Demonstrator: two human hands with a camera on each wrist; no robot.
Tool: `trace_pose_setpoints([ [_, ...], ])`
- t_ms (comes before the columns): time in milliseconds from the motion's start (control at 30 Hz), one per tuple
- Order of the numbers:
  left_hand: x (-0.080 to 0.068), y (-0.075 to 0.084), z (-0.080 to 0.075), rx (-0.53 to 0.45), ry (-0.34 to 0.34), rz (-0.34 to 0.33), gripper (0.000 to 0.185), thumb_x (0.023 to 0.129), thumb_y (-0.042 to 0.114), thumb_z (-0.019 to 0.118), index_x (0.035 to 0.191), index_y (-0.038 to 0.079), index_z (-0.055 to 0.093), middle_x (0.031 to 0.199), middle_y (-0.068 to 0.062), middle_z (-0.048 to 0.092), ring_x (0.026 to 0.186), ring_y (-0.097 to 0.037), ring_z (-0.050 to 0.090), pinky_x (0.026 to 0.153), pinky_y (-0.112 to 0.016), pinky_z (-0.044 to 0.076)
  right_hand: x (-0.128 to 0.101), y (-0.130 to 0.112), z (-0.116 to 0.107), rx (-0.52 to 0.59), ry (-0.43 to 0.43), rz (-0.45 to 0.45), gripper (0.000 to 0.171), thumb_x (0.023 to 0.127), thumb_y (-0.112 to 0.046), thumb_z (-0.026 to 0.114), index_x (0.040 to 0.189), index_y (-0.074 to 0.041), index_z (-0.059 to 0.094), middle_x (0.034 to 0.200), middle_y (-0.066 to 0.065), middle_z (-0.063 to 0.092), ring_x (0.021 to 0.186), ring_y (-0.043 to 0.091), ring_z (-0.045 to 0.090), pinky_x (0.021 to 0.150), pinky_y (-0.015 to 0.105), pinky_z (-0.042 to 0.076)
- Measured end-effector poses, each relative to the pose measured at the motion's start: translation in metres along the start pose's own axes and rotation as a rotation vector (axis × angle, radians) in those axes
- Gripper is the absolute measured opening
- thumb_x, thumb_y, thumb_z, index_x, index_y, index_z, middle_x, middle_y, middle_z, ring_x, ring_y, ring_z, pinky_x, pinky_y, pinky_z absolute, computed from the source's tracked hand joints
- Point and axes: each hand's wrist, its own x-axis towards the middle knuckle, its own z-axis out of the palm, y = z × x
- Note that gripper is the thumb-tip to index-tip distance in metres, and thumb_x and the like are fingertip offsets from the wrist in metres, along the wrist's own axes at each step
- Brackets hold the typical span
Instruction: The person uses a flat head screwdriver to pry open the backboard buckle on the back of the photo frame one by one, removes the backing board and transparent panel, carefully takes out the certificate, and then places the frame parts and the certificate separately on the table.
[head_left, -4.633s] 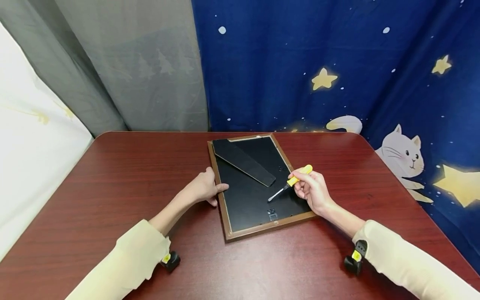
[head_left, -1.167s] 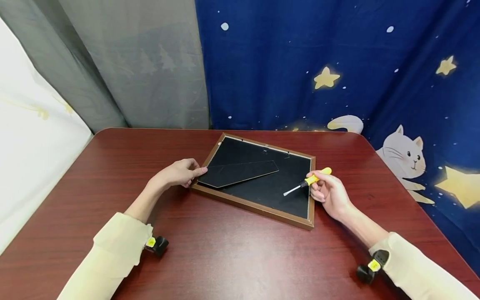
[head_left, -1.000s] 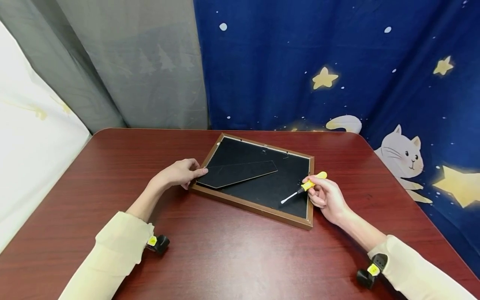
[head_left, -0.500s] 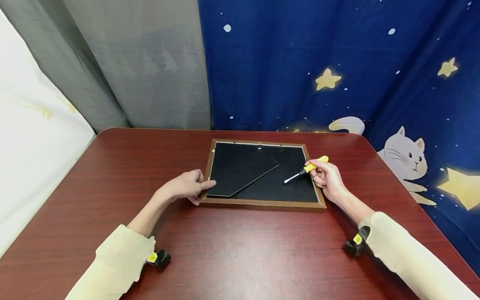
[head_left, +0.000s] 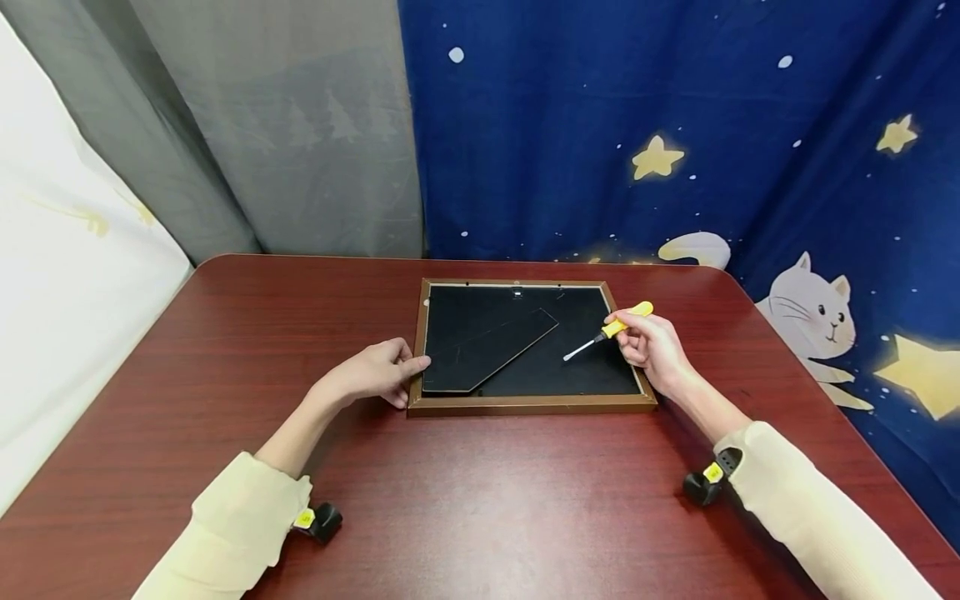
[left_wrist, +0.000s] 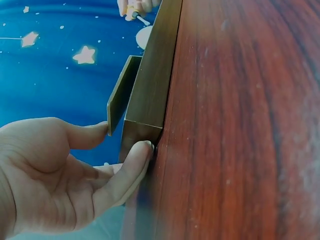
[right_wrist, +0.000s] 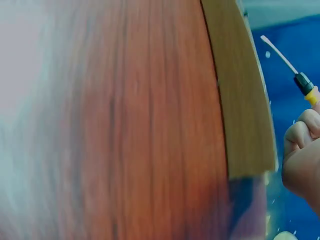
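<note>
A picture frame [head_left: 532, 406] with a brown wooden border lies face down on the table, one long side toward me. A black easel-back stand [head_left: 491, 354] crosses its black backing board [head_left: 465, 304] diagonally. My left hand [head_left: 378, 372] grips the frame's near left corner. In the left wrist view, the thumb touches the stand's edge [left_wrist: 122, 95] and the fingers reach the frame's side. My right hand [head_left: 652, 350] holds a screwdriver [head_left: 583, 349] with a yellow handle, its tip pointing down-left over the backing. Contact between tip and board cannot be made out.
The reddish-brown table [head_left: 480, 508] extends around the frame, its far edge just behind it. Grey [head_left: 300, 150] and dark blue [head_left: 540, 125] curtains hang behind. Each forearm carries a small black wrist camera [head_left: 326, 522] below its cream sleeve cuff.
Over these seconds the frame has turned counterclockwise, from standing lengthwise to lying crosswise and nearly square to me. Both hands moved with it. The screwdriver has stayed in my right hand.
</note>
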Motion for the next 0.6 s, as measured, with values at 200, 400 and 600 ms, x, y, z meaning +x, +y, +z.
trace_pose_setpoints([
  [200, 0.0, -0.003, 0.0, -0.087, -0.022, 0.019, 0.022, 0.108, 0.016, 0.049, 0.107, -0.006, 0.049, 0.08, -0.015, 0.057, 0.058, -0.013, 0.064, 0.061, -0.029, 0.06, -0.001, -0.002, 0.022, -0.033, -0.027, -0.007, 0.027, 0.107, -0.011, 0.047, 0.095, -0.006, 0.071, 0.062, 0.001, 0.054, 0.046, 0.015, 0.02, 0.047, 0.028, 0.008],
  [400, -0.002, -0.007, 0.0, -0.09, -0.046, 0.019, 0.02, 0.105, 0.013, 0.056, 0.106, -0.003, 0.045, 0.081, -0.016, 0.061, 0.061, -0.014, 0.066, 0.063, -0.029, 0.059, 0.002, -0.002, 0.043, -0.099, -0.012, 0.008, 0.022, 0.106, -0.015, 0.052, 0.097, -0.005, 0.069, 0.063, 0.0, 0.052, 0.044, 0.011, 0.027, 0.047, 0.027, 0.012],
  [600, -0.003, -0.007, 0.001, -0.108, -0.055, 0.026, 0.024, 0.1, 0.006, 0.061, 0.108, -0.005, 0.042, 0.085, -0.015, 0.061, 0.062, -0.015, 0.066, 0.066, -0.032, 0.061, 0.01, 0.004, 0.065, -0.206, -0.014, 0.049, 0.028, 0.106, -0.026, 0.056, 0.101, 0.001, 0.064, 0.062, -0.001, 0.05, 0.044, 0.006, 0.033, 0.043, 0.019, 0.018],
])
